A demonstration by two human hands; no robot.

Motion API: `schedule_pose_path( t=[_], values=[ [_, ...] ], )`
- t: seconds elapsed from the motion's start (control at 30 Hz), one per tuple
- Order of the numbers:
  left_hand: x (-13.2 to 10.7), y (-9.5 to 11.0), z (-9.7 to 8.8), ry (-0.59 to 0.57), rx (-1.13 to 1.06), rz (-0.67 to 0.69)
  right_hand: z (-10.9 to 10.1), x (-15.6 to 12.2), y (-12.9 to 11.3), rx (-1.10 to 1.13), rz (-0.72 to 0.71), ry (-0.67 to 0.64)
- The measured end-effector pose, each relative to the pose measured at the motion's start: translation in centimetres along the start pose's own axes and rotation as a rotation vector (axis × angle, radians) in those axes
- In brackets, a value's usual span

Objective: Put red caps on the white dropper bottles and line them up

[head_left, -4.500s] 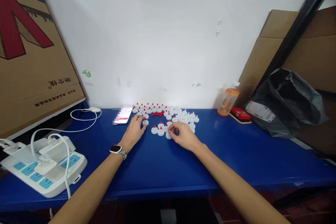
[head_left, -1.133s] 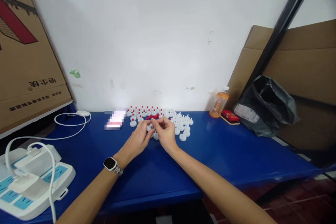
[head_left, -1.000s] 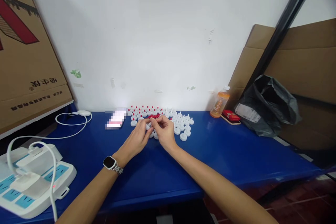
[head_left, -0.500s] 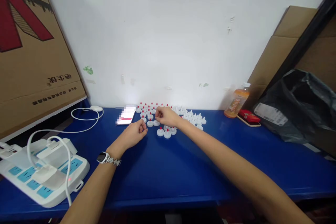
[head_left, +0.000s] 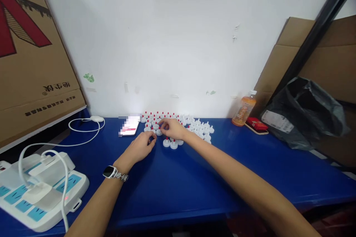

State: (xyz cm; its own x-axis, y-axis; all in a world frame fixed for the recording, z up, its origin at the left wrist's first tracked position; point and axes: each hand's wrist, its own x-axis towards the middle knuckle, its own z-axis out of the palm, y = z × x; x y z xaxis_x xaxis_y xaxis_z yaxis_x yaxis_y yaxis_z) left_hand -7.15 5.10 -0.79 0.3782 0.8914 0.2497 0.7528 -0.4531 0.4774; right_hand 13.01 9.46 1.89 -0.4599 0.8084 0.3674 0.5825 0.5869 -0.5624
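Many white round nozzle caps (head_left: 174,144) stand upright on the blue table, several with small red tips. My right hand (head_left: 172,129) reaches over the group from the right. Its fingers are pinched together at the red tip of one white nozzle cap (head_left: 158,132). To the left of that cap is my left hand (head_left: 141,146), low over the table, fingers curled in and thumb near the index finger. Whatever it may hold is too small or hidden to make out. White nozzle caps without red tips (head_left: 204,129) lie heaped to the right, partly behind my right hand.
A phone (head_left: 130,127) lies left of the caps. At the left front is a power strip (head_left: 41,192) with a white cable. On the right are an orange drink bottle (head_left: 244,109), a red packet (head_left: 256,123) on a phone, and a dark plastic bag (head_left: 303,114). A wall stands behind.
The view has shifted slightly. My right hand has moved a little left, and a red tip now shows on the cap at its fingertips. My left hand stays beside the caps.
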Motion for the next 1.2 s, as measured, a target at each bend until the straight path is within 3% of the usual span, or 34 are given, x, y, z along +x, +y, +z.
schedule_pose_path(
  t=[0.17, 0.3, 0.5, 0.67, 0.83, 1.0, 1.13, 1.2],
  values=[
    [-0.1, 0.6, -0.1, 0.002, 0.004, -0.020, -3.0, -0.7, 1.8, -0.064, 0.037, 0.117],
    [0.0, 1.5, 0.0, -0.023, -0.017, -0.028, -4.8, -1.0, 3.4, -0.260, 0.068, 0.086],
    [0.3, 1.6, 0.9, -0.092, -0.064, 0.024, -3.9, 0.1, 4.5, -0.523, 0.036, -0.024],
    [0.2, 1.7, 1.2, -0.064, 0.036, -0.002, -4.5, -0.1, 3.6, -0.476, 0.058, -0.022],
    [0.3, 1.7, 1.5, -0.032, 0.139, -0.054, -5.9, -4.8, 2.2, -0.327, 0.061, 0.119],
    [0.4, 2.0, 1.2, -0.072, 0.143, -0.056, -6.6, -10.6, 2.1, -0.259, 0.083, 0.245],
    [0.4, 4.2, 0.7, 0.135, 0.137, 0.239, -7.2, -14.1, 1.7, -0.288, 0.085, 0.395],
    [0.5, 5.9, 0.7, 0.168, 0.168, 0.386, -7.2, -15.2, 1.3, -0.320, 0.105, 0.395]
  ],
)
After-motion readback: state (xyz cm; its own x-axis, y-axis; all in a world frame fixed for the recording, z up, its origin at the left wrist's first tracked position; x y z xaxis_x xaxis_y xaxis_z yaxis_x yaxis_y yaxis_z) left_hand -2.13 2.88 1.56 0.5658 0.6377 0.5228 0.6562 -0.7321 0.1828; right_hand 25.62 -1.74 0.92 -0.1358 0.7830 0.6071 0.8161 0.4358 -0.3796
